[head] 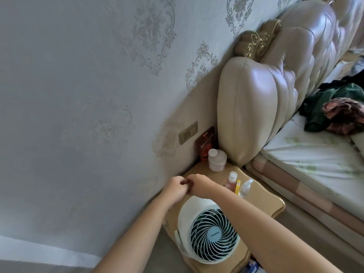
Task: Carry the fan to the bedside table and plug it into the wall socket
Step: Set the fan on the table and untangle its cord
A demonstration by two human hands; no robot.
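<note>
**Fan on the bedside table, both hands pinching something dark behind it**

Little writing could be read. The wall socket [188, 132], a beige plate low on the patterned wall, showed no label. Just right of it a dark red packet [205, 143] leaned against the wall with pale lettering too blurred to make out. The round hub at the middle of the fan's grille carried a small logo, also unreadable.

The left hand [175, 189] and right hand [198, 184] met knuckle to knuckle above the back of the fan, fingers curled in, both pinching a small dark thing between them; what it was could not be told.

The fan [206, 230] stood on the near part of the bedside table [265, 200], face turned up toward the camera: a white round shell, a white spiral grille, dark blades behind it. The right forearm crossed its upper edge.

Farther right on the table stood a white lidded jar [216, 160], a small pink bottle with a white cap [231, 180], a yellow tube [237, 186] and a clear pump bottle [246, 187]. The padded headboard [256, 107] rose behind, and crumpled green and rust clothing [338, 113] lay on the bed [307, 154], partly cut off at the frame edge. A blue object at the bottom edge was cropped beyond telling.
</note>
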